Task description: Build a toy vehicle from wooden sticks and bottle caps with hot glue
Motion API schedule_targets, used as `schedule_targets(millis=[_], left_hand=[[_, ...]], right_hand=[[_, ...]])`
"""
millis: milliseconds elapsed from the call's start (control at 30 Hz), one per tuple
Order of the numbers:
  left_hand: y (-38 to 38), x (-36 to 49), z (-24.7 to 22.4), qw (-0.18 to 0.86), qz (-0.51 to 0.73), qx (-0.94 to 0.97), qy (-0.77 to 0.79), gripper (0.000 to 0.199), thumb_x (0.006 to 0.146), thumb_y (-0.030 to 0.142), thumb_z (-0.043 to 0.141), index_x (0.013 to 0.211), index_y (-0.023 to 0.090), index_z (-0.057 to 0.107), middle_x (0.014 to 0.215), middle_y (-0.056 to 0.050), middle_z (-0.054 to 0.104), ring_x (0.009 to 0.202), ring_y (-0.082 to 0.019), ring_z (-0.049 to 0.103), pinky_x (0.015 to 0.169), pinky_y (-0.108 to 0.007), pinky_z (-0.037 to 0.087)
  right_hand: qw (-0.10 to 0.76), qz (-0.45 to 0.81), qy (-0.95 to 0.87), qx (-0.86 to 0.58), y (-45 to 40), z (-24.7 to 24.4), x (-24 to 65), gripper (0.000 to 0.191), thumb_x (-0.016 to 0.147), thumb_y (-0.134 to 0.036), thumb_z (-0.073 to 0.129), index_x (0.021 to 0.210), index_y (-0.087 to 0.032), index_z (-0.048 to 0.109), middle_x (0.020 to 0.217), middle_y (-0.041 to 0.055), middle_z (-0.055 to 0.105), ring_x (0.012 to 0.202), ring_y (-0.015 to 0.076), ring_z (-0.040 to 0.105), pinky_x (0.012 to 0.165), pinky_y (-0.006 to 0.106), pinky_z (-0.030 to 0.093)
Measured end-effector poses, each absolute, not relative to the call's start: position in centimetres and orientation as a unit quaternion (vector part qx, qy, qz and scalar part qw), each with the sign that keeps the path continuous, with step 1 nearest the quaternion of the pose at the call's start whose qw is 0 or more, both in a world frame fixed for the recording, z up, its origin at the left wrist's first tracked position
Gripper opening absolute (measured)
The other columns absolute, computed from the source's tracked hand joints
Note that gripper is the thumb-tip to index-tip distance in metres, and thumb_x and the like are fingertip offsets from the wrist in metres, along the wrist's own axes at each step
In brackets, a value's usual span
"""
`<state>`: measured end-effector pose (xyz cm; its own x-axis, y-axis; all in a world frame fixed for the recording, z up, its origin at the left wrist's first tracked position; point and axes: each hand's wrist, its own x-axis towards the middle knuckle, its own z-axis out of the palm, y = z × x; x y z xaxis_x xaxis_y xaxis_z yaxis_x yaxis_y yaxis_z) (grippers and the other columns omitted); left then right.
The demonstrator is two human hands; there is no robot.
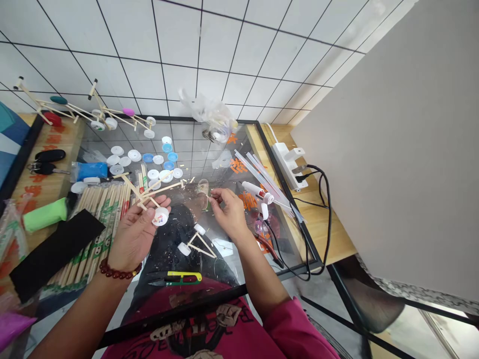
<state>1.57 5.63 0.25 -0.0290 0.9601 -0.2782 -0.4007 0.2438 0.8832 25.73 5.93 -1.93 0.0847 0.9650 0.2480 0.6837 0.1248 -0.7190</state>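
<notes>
My left hand (129, 237) is closed around a frame of thin wooden sticks (148, 193), raised over the table. A white bottle cap (160, 217) with a printed picture sits at the frame's near end, against my fingers. To the right, my right hand (229, 214) is closed in a pinch; what lies between its fingertips is too small to make out. Below and between my hands, a smaller stick frame (201, 244) with two white caps lies on the glass. Yellow-and-green thread snips (183, 278) rest near the front edge. A white glue gun (257, 193) lies right of my right hand.
Loose white and blue bottle caps (134, 155) and bundled chopsticks (88, 232) lie left. Two finished-looking stick models (123, 117) stand at the back. Clear glue sticks (262, 174), a power strip (290, 164) and a black cable (328, 219) are right. A plastic bag (211, 117) sits behind.
</notes>
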Motion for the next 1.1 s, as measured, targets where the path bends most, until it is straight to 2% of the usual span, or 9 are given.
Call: schedule_targets(millis=[133, 267, 433, 600, 700, 800, 933, 1100], left_hand=[[5.7, 1.4, -0.2, 0.631, 0.532, 0.309, 0.472, 0.045, 0.071, 0.046, 0.093, 0.108, 0.026, 0.076, 0.124, -0.007, 0.079, 0.127, -0.035, 0.070, 0.117, -0.057, 0.052], [5.7, 1.2, -0.9, 0.607, 0.510, 0.363, 0.490, 0.059, 0.065, 0.042, 0.096, 0.117, 0.028, 0.073, 0.124, -0.009, 0.079, 0.129, -0.036, 0.068, 0.117, -0.058, 0.052], [5.4, 0.9, -1.6, 0.587, 0.476, 0.411, 0.509, 0.070, 0.063, 0.040, 0.097, 0.127, 0.030, 0.069, 0.129, -0.010, 0.076, 0.125, -0.036, 0.070, 0.110, -0.054, 0.058], [5.3, 0.8, -1.4, 0.538, 0.436, 0.506, 0.514, 0.070, 0.070, 0.043, 0.092, 0.132, 0.027, 0.065, 0.140, -0.012, 0.071, 0.132, -0.035, 0.065, 0.109, -0.050, 0.058], [5.5, 0.8, -1.6, 0.501, 0.435, 0.541, 0.517, 0.064, 0.074, 0.043, 0.089, 0.131, 0.027, 0.065, 0.141, -0.011, 0.070, 0.137, -0.034, 0.062, 0.117, -0.052, 0.051], [5.6, 0.6, -2.2, 0.474, 0.433, 0.560, 0.524, 0.061, 0.077, 0.042, 0.087, 0.132, 0.028, 0.064, 0.143, -0.010, 0.068, 0.140, -0.034, 0.060, 0.123, -0.054, 0.044], [5.7, 0.4, -3.0, 0.453, 0.431, 0.569, 0.534, 0.064, 0.076, 0.039, 0.086, 0.135, 0.029, 0.063, 0.145, -0.010, 0.067, 0.142, -0.033, 0.058, 0.126, -0.056, 0.039], [5.7, 0.8, -3.2, 0.433, 0.428, 0.577, 0.544, 0.061, 0.077, 0.038, 0.084, 0.134, 0.029, 0.063, 0.141, -0.009, 0.069, 0.140, -0.031, 0.060, 0.127, -0.052, 0.040]], right_hand=[[0.389, 0.188, -0.640, -0.636, 5.9, -2.0, 26.0, 0.015, 0.093, -0.024, 0.061, 0.104, -0.023, 0.072, 0.090, 0.0056, 0.074, 0.083, 0.0221, 0.069, 0.081, 0.037, 0.052], [0.422, 0.226, -0.619, -0.623, 6.0, -2.0, 26.2, 0.019, 0.090, -0.026, 0.063, 0.107, -0.023, 0.071, 0.093, 0.0044, 0.074, 0.083, 0.0201, 0.068, 0.082, 0.035, 0.055], [0.427, 0.328, -0.643, -0.545, 5.9, -2.1, 25.9, 0.045, 0.083, -0.022, 0.072, 0.127, -0.023, 0.065, 0.106, 0.0041, 0.073, 0.089, 0.0177, 0.067, 0.083, 0.032, 0.055], [0.374, 0.309, -0.684, -0.545, 5.6, -2.1, 25.8, 0.059, 0.083, -0.015, 0.070, 0.140, -0.023, 0.058, 0.112, 0.0061, 0.072, 0.100, 0.0214, 0.067, 0.093, 0.038, 0.055], [0.306, 0.250, -0.713, -0.579, 5.5, -1.9, 26.0, 0.056, 0.085, -0.012, 0.066, 0.139, -0.022, 0.059, 0.114, 0.0090, 0.073, 0.106, 0.0266, 0.067, 0.098, 0.044, 0.053], [0.256, 0.198, -0.723, -0.610, 5.4, -1.8, 26.2, 0.047, 0.088, -0.014, 0.064, 0.134, -0.021, 0.064, 0.118, 0.0119, 0.073, 0.108, 0.0307, 0.066, 0.094, 0.046, 0.051], [0.255, 0.176, -0.721, -0.620, 5.5, -1.8, 26.5, 0.039, 0.092, -0.018, 0.064, 0.130, -0.024, 0.068, 0.119, 0.0109, 0.074, 0.109, 0.0310, 0.066, 0.092, 0.044, 0.049], [0.267, 0.158, -0.717, -0.624, 5.5, -1.9, 26.6, 0.032, 0.095, -0.018, 0.060, 0.124, -0.023, 0.071, 0.115, 0.0102, 0.076, 0.107, 0.0297, 0.068, 0.089, 0.042, 0.046]])
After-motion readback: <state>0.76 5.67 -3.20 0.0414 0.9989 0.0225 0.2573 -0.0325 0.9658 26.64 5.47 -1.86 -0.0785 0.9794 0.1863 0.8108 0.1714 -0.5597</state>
